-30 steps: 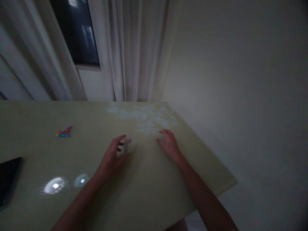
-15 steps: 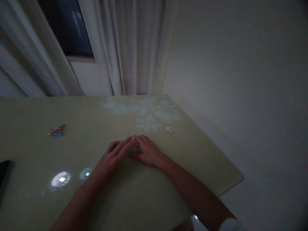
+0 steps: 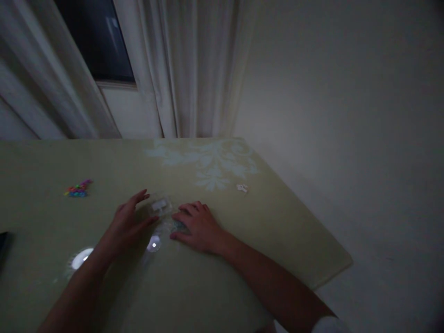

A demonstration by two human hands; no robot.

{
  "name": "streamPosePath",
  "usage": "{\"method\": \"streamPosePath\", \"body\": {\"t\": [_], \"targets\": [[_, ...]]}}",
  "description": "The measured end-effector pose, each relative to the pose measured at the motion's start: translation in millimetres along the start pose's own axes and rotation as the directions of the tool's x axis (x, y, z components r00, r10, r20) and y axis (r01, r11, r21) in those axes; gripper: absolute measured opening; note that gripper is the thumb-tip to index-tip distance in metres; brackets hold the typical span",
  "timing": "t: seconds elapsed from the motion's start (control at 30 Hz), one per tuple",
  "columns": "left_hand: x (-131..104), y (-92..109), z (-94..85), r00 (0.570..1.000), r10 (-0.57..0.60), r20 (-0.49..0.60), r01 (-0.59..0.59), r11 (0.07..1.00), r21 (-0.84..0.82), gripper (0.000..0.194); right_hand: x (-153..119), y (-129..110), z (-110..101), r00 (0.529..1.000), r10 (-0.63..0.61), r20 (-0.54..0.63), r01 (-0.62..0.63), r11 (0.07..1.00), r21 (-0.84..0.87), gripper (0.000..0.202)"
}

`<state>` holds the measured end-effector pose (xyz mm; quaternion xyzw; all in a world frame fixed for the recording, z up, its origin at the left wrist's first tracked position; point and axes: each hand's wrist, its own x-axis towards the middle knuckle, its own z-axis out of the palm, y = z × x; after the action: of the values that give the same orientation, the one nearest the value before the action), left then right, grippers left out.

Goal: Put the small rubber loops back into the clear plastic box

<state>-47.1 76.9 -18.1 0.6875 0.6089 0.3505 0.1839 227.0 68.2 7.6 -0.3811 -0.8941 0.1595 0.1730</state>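
Observation:
A clear, flat plastic lid (image 3: 160, 206) with a pale patch sits between the thumb and fingers of my left hand (image 3: 128, 224), which grips it at its edges. My right hand (image 3: 201, 227) curls over a small clear container (image 3: 179, 226) on the table. Greyish-green contents show through it, too dim to name. Its far side is hidden under my right fingers. The two hands are apart, with the lid just left of the container.
A small pile of bright multicoloured pieces (image 3: 79, 188) lies at the left on the glossy table (image 3: 208, 286). A small white item (image 3: 242, 188) is beyond my right hand. A dark object (image 3: 4, 243) is at the left edge. Curtains (image 3: 201, 69) hang behind the table.
My hands were together around the clear container. My left hand has moved left with the lid, separating it from the container. My right hand has shifted slightly left and nearer.

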Motion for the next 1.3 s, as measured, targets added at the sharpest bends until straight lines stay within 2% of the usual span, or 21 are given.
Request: {"method": "streamPosePath", "body": {"t": [0.1,0.2,0.27,0.3,0.33,0.4,0.43,0.47,0.6,0.67,0.77,0.87,1.0,1.1,1.2,1.3], "targets": [[-0.8,4.9,1.5,0.994,-0.025,0.108,0.017,0.997,0.071,0.081,-0.9,9.7,-14.2,0.984,-0.143,0.106,0.138,0.989,0.058,0.026],[-2.0,24.0,1.4,0.995,0.024,0.094,-0.035,0.993,0.11,0.078,-6.8,22.1,-38.9,0.967,-0.194,0.164,0.163,0.969,0.184,0.024],[-4.4,39.7,-1.4,0.993,0.103,0.057,-0.109,0.987,0.115,0.069,-13.1,27.9,-53.9,0.976,-0.131,0.171,0.089,0.968,0.234,0.041],[-6.6,46.7,-2.9,0.99,0.113,0.085,-0.121,0.989,0.087,0.058,-16.6,29.9,-59.2,0.981,-0.078,0.178,0.036,0.973,0.227,0.05],[-9.5,52.7,-3.8,0.984,0.099,0.151,-0.107,0.993,0.045,0.047,-20.0,31.4,-62.5,0.982,-0.025,0.19,-0.014,0.979,0.204,0.055],[-17.0,60.8,-1.2,0.942,0.033,0.333,-0.032,0.999,-0.009,0.033,-25.9,33.4,-63.3,0.976,0.051,0.21,-0.088,0.981,0.171,0.059],[-21.2,63.3,2.7,0.922,0.023,0.386,-0.016,1.0,-0.022,0.029,-28.2,34.0,-61.3,0.975,0.071,0.211,-0.111,0.977,0.185,0.058],[-25.5,65.4,8.6,0.919,0.021,0.394,-0.009,0.999,-0.034,0.028,-30.0,34.3,-58.4,0.975,0.083,0.205,-0.128,0.968,0.214,0.057],[-39.9,76.1,40.6,0.923,0.083,0.376,-0.037,0.991,-0.129,0.05,-34.1,32.5,-46.6,0.983,0.086,0.163,-0.134,0.941,0.311,0.052],[-44.2,83.8,53.9,0.933,0.074,0.353,-0.034,0.992,-0.119,0.044,-35.1,30.4,-43.4,0.987,0.066,0.149,-0.112,0.938,0.327,0.044],[-46.5,92.2,64.3,0.952,0.062,0.299,-0.032,0.994,-0.105,0.028,-35.7,27.1,-39.5,0.992,0.051,0.119,-0.089,0.937,0.337,0.027],[-46.5,94.5,66.1,0.969,0.074,0.234,-0.043,0.99,-0.134,0.02,-35.4,24.3,-32.5,0.996,0.048,0.07,-0.066,0.958,0.279,0.015],[-48.2,95.4,63.2,0.976,0.081,0.2,-0.049,0.986,-0.159,0.018,-33.8,21.8,-21.9,0.999,0.051,-0.016,-0.046,0.973,0.226,0.013],[-49.6,99.6,59.0,0.978,0.017,0.209,0.026,0.979,-0.204,0.02,-32.3,20.9,-19.8,0.992,0.091,-0.083,-0.059,0.941,0.332,0.013],[-48.8,105.6,54.4,0.97,-0.047,0.24,0.107,0.963,-0.247,0.025,-31.3,21.2,-22.2,0.98,0.165,-0.11,-0.092,0.87,0.484,0.017],[-46.4,107.8,50.2,0.974,-0.03,0.224,0.083,0.969,-0.232,0.031,-31.3,22.7,-26.1,0.975,0.207,-0.083,-0.111,0.774,0.624,0.023]]}}
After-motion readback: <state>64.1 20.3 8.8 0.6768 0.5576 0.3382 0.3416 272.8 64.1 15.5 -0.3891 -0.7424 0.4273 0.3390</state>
